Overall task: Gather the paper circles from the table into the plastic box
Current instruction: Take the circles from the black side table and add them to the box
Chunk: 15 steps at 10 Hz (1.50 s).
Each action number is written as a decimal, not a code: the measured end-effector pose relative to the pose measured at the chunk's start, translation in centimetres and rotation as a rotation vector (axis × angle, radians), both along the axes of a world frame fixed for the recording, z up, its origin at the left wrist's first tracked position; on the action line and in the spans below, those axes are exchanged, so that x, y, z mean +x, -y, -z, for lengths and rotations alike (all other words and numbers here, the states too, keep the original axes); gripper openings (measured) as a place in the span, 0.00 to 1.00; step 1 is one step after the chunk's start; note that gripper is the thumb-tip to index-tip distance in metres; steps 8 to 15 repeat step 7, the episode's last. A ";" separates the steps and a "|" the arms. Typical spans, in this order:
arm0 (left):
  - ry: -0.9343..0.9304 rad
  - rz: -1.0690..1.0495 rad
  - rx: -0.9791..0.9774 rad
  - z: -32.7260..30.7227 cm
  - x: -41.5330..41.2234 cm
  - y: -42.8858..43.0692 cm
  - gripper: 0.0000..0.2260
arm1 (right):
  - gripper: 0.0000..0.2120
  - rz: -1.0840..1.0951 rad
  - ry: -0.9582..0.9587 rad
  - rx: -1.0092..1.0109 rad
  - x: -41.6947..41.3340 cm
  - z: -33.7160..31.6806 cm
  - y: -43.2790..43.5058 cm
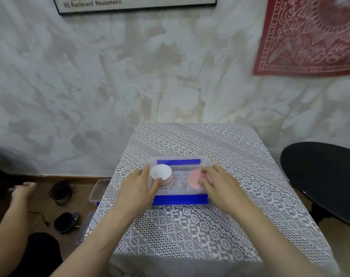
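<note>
A clear plastic box with blue handles stands in the middle of the lace-covered table. Inside it on the left is a stack of paper circles with a white one on top. My left hand grips this stack, thumb on its near edge and fingers round its left side. On the right of the box sits a second stack topped by a pink circle. My right hand holds that stack, with fingertips over its right edge.
Beside the table on the left floor lie a clear plastic lid or box, coiled black cables and a dark pouch. A black round chair seat stands to the right. My knee and foot show at lower left.
</note>
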<state>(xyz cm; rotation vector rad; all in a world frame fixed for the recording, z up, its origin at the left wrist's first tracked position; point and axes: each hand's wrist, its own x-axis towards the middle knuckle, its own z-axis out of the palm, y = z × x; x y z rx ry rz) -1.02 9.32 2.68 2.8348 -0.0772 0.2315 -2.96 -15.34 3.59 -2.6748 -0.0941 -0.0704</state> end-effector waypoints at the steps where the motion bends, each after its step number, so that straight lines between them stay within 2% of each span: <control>1: 0.004 -0.001 -0.036 -0.1 -0.8 0.9 0.31 | 0.18 0.005 0.036 0.004 -0.4 0.5 0.7; 4: 0.005 0.014 -0.067 0.2 -2.6 3.0 0.29 | 0.21 0.047 0.040 -0.024 -2.9 1.4 2.6; 7: 0.121 0.100 -0.011 -1.1 -1.8 2.6 0.26 | 0.22 0.035 0.038 -0.088 -2.5 -0.7 2.6; 15: 0.121 0.100 -0.011 -1.1 -1.8 2.6 0.26 | 0.22 0.035 0.038 -0.088 -2.5 -0.7 2.6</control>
